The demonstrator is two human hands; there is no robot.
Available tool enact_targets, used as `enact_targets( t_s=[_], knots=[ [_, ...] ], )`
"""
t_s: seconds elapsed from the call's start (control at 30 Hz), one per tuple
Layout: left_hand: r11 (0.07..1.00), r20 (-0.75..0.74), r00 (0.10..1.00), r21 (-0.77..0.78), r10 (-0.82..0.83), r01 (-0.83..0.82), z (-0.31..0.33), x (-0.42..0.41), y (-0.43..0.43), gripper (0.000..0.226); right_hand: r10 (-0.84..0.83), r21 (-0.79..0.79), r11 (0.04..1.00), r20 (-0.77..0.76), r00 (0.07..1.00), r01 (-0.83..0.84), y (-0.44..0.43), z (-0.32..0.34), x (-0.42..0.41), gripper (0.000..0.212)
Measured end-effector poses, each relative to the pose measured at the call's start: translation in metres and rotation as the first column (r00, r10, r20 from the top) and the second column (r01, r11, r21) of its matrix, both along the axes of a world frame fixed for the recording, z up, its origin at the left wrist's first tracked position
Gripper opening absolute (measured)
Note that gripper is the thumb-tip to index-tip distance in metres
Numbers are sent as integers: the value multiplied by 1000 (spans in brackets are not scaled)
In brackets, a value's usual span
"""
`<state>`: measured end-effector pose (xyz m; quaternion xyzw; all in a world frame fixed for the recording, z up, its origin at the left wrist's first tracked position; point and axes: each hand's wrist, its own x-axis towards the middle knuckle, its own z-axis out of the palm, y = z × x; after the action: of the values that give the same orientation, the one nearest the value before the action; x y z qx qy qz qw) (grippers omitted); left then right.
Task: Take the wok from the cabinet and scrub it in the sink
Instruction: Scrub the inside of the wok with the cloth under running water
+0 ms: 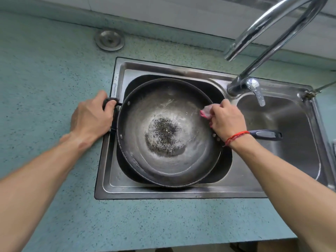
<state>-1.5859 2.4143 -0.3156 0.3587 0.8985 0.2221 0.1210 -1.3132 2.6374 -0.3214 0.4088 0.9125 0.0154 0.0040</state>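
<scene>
Speckled teal countertop (163, 224) nearest, then brushed-steel two-basin sink (163, 194). Round dark metal wok (163, 164) sits in the left basin, wet and shiny inside, with a rough black burnt patch (163, 135) at centre. Wok's long axis runs left-right: left hand (91, 117) curled round black loop handle (109, 101) at left rim, straight handle (265, 134) pointing right over right basin, right hand (227, 120) bunched on pink cloth (206, 111) against right inner wall. Far right, curved chrome faucet (272, 24).

Faucet spout (272, 45) overhead, far right of wok (163, 115).
</scene>
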Motion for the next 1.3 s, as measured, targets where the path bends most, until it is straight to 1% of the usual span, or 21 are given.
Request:
enact_targets(
  t_s=[0.1, 0.23, 0.3, 0.37, 0.47, 0.6, 0.67, 0.77, 0.9, 0.97, 1.03, 1.1, 1.17, 1.2, 1.23, 1.3],
  knots=[
    [1000, -4, 1000, 9, -9, 9, -1, -1, 1, 30, -17, -6, 1000, -93, 996, 17, 13, -3, -25, 13],
    [999, -22, 999, 23, -23, 24, -4, -3, 0, 29, -39, -103, 995, -275, 961, 11, 19, -4, -60, 19],
    [1000, -22, 999, 21, -22, 23, -6, -4, 0, 29, -62, -126, 992, -348, 935, 19, 16, -1, -77, 15],
    [1000, -25, 1000, 19, -19, 19, -7, -5, 0, 29, -100, -125, 990, -335, 937, 61, 11, 3, -97, 13],
    [1000, -30, 999, 19, -21, 22, -8, -4, 1, 29, -164, -163, 980, -318, 934, 116, 9, 5, -119, 18],
    [1000, -27, 1000, 23, -5, 5, -9, -3, 2, 28, -181, -225, 968, -324, 929, 110, 5, 9, -144, 21],
    [1000, -34, 999, 19, -4, 4, -9, -3, 2, 28, -199, -312, 947, -393, 898, 73, -6, 10, -163, 20],
    [1000, -35, 999, 23, -4, 5, -9, -2, 2, 27, -273, -426, 904, -498, 823, 42, -25, 6, -183, 20],
    [1000, -38, 999, 19, 1, 0, -9, -1, 2, 26, -289, -465, 885, -590, 753, -24, -58, -8, -184, 13],
    [1000, -40, 999, 14, 4, -3, -9, -1, 2, 26, -319, -527, 848, -595, 738, -58, -74, -16, -184, 12],
    [1000, -44, 999, 11, 7, -7, -8, 0, 3, 26, -339, -611, 782, -581, 740, -122, -89, -19, -183, 13],
    [1000, -51, 999, 6, 10, -10, -7, 1, 3, 25, -345, -683, 700, -578, 739, -208, -105, -16, -177, 13],
    [1000, -51, 999, 3, 15, -14, -6, 2, 3, 25, -373, -759, 594, -553, 745, -266, -119, -14, -166, 10],
    [1000, -47, 999, 1, 15, -15, -6, 2, 3, 25, -371, -792, 541, -527, 764, -283, -125, -13, -159, 8],
    [1000, -43, 999, 0, 15, -15, -6, 2, 3, 25, -335, -805, 515, -505, 795, -295, -131, -11, -149, 8],
    [1000, -33, 999, 4, 13, -13, -5, 3, 2, 26, -191, -809, 512, -435, 880, -289, -138, -13, -130, 9]
  ],
)
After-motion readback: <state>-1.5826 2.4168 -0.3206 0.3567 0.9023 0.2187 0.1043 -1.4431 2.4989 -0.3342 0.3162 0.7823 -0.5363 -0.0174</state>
